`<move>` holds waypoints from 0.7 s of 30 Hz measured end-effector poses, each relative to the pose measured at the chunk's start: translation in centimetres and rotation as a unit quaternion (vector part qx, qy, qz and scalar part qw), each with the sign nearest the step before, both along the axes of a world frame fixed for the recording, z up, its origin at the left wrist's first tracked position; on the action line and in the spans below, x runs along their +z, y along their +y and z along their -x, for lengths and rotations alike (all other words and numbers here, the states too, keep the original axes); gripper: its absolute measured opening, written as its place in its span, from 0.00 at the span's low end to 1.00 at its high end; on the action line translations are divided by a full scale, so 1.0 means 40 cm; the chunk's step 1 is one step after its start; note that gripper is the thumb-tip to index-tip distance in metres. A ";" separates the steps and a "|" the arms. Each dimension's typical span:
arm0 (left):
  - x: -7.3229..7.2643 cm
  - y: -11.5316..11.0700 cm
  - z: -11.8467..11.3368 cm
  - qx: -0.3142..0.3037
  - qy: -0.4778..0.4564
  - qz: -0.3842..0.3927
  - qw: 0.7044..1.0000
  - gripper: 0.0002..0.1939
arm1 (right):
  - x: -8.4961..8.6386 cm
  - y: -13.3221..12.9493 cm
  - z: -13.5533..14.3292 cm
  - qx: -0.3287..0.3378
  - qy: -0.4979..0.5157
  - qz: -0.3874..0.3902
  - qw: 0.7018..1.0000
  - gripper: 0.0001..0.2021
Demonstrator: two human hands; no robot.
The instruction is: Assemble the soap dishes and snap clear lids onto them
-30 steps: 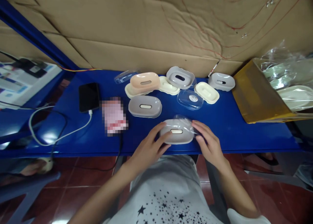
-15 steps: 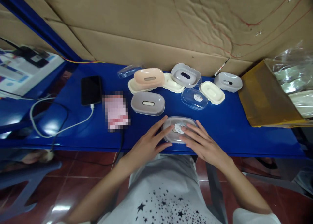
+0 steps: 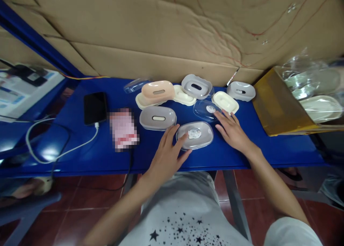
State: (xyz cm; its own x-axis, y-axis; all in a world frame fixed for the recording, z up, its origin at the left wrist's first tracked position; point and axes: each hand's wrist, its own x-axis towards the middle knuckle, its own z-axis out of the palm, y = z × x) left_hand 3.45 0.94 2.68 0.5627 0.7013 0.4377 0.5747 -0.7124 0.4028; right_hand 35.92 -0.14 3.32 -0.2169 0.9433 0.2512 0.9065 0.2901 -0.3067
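Note:
A grey soap dish (image 3: pixel 202 138) under a clear lid with a round white sticker lies near the table's front edge. My left hand (image 3: pixel 168 149), fingers apart, rests at its left side, fingertips over or touching the rim. To the right, my right hand (image 3: pixel 232 131) is open, its fingers at the edge of a loose clear lid (image 3: pixel 201 111) and close to a cream oval insert (image 3: pixel 225 100). Behind my left hand sits another grey soap dish (image 3: pixel 158 122) with a slot. A peach dish (image 3: pixel 158 90) rests on a cream insert (image 3: pixel 143 101). Neither hand is wrapped round anything.
Farther back are a grey dish (image 3: pixel 196 81), a second grey dish (image 3: pixel 242 91) and a clear lid (image 3: pixel 135 84). An open cardboard box (image 3: pixel 279 106) with wrapped pieces stands right. At left lie a phone (image 3: pixel 95 108) with a white cable and a blurred pink item (image 3: pixel 124 129).
My right hand has left the covered grey dish and moved right and back to the loose clear lid. My left hand stays by the dish. The view has shifted slightly.

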 end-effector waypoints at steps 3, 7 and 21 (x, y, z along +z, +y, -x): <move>0.003 0.015 -0.055 0.036 0.004 -0.029 0.999 0.22 | -0.014 -0.065 -0.033 -0.053 -0.037 -0.030 0.997 0.25; 0.022 0.049 -0.095 -0.012 0.027 -0.031 0.999 0.27 | -0.037 -0.227 -0.045 -0.153 -0.027 -0.106 0.982 0.21; 0.026 -0.038 0.079 -0.019 0.060 -0.022 0.998 0.22 | -0.040 -0.271 0.148 0.001 0.097 -0.014 0.995 0.31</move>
State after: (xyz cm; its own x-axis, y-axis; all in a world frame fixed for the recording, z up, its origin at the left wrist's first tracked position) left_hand 0.27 -0.57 3.72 0.6388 0.6600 0.3954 0.5884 -0.7502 0.3017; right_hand 29.98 -11.00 1.71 -0.1634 0.9348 0.3155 0.8301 0.3031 -0.4680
